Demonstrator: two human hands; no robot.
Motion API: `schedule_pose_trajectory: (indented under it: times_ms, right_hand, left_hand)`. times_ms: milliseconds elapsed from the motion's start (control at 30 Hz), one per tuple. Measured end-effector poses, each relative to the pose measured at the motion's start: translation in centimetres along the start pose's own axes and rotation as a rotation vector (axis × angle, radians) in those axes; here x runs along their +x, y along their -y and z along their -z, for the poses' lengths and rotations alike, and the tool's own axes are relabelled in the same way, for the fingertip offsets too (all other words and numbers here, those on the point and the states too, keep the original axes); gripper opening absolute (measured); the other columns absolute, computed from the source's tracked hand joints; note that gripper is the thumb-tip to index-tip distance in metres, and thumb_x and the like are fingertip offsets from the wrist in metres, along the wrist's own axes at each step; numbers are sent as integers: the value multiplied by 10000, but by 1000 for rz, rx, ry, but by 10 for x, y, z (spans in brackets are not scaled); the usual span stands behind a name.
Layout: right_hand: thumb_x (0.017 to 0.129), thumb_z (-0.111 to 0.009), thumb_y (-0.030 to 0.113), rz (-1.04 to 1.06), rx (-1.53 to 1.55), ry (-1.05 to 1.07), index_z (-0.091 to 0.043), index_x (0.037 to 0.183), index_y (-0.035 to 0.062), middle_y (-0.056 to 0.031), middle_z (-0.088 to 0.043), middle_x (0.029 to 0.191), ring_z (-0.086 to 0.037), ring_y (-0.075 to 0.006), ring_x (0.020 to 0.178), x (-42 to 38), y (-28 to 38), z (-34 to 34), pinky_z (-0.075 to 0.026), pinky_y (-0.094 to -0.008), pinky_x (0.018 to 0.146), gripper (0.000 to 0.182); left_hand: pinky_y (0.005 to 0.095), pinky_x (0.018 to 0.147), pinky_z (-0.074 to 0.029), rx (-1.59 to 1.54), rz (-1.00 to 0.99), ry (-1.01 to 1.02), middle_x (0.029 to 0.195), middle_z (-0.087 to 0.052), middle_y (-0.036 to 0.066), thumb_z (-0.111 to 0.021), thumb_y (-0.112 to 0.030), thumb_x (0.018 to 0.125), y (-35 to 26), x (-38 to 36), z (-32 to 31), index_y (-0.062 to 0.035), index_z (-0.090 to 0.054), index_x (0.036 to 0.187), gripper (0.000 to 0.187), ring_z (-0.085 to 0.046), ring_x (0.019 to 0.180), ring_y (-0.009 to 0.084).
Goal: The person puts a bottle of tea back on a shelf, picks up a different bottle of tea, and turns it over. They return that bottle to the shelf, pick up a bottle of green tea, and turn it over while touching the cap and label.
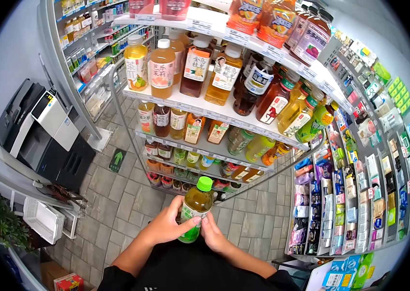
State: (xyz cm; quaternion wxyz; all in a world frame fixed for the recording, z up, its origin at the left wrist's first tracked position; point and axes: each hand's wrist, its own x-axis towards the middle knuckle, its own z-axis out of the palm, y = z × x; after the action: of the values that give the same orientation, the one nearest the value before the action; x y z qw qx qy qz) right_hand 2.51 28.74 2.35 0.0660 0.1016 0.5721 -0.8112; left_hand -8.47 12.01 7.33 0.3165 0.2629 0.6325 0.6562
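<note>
A bottle (196, 208) with a bright green cap, brownish-green drink and a green-and-white label stands upright in front of my chest. My left hand (168, 223) is wrapped round its left side, the thumb across the label. On the right side, my right hand (212, 234) presses its fingers against the lower part of the bottle. Beyond the hands rises a curved white shelf rack (190, 107) with rows of bottled drinks, among them a pink-labelled bottle (161, 68) and a dark bottle with a white label (196, 67).
A black-and-white printer (52, 131) stands at the left, above a white basket (43, 220) and a green plant (1, 218). Shelves of packaged goods (350, 194) curve along the right. Grey floor tiles (132, 194) show between, with a green arrow sign (117, 159).
</note>
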Motion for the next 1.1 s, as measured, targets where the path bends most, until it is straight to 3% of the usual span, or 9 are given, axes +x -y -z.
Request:
schedule_pose_trajectory:
  times_ms: [100,200,267,300,400,433,567,933,1100]
  right_hand:
    - [1153,-343,346,98,-44,33,-154,1628,-11,-122,-318,1623,-258,-217,1516,15,-6,-11,-211,-348,1235,623]
    - [1151,-270,416,172,1,-11,-286,1588,-4,-122,-427,1556,-374,-217,1460,34,10,-28,-279,-364,1218,607]
    - [1135,-199,467,142,161,-74,-411,1522,18,-115,-560,1433,-524,-223,1342,40,38,-46,-395,-385,1158,630]
    - [1118,-183,472,114,233,-105,-490,1454,35,-126,-655,1289,-631,-245,1206,46,37,-44,-481,-401,1081,632]
    - [1111,-177,482,75,408,-87,-500,1442,41,-158,-674,1243,-661,-274,1154,53,75,-63,-534,-414,1018,639]
    - [1084,-177,563,23,435,-47,-535,1400,63,-179,-686,1173,-697,-309,1058,55,79,-63,-583,-488,923,691]
    - [1025,-232,669,-202,873,12,-561,1353,94,-166,-673,1056,-709,-363,892,60,62,-55,-594,-574,778,740]
    - [1030,-294,592,-198,1295,154,-571,1327,111,-100,-566,915,-587,-318,787,67,4,-58,-493,-511,676,630]
    - [1041,-236,607,-215,1337,224,-553,1328,98,-109,-552,852,-590,-324,732,73,-5,-71,-498,-514,648,665]
  left_hand:
    - [383,1075,-451,-35,-15,3,1340,-577,121,-703,-166,998,-12,-6,15,-4,-388,1450,573,-553,1263,192]
    - [406,1079,-454,-79,-50,-8,1351,-575,144,-716,-198,985,-23,-8,30,6,-397,1450,599,-566,1263,225]
    - [433,1092,-447,338,-183,-39,1362,-562,167,-743,-232,949,-30,-9,46,-3,-470,1414,586,-569,1272,283]
    - [433,1092,-447,339,-187,-18,1362,-562,167,-743,-232,949,-40,-8,51,-3,-470,1414,586,-569,1272,283]
    - [448,1099,-438,632,-311,-44,1362,-546,172,-765,-263,910,-67,-1,63,-14,-555,1347,545,-557,1276,332]
    - [453,1101,-433,597,-306,-24,1365,-541,169,-758,-263,912,-70,2,67,-19,-580,1320,508,-551,1279,340]
    - [456,1095,-432,493,-304,86,1350,-560,160,-726,-246,929,-73,15,82,-13,-631,1259,415,-553,1275,330]
    - [403,897,-531,-68,-373,343,1069,-737,153,-670,-128,914,-94,27,134,16,-714,1059,209,-704,985,295]
    - [431,770,-525,-399,-711,848,991,-739,135,-632,-234,970,-124,44,141,7,-727,994,259,-711,853,305]
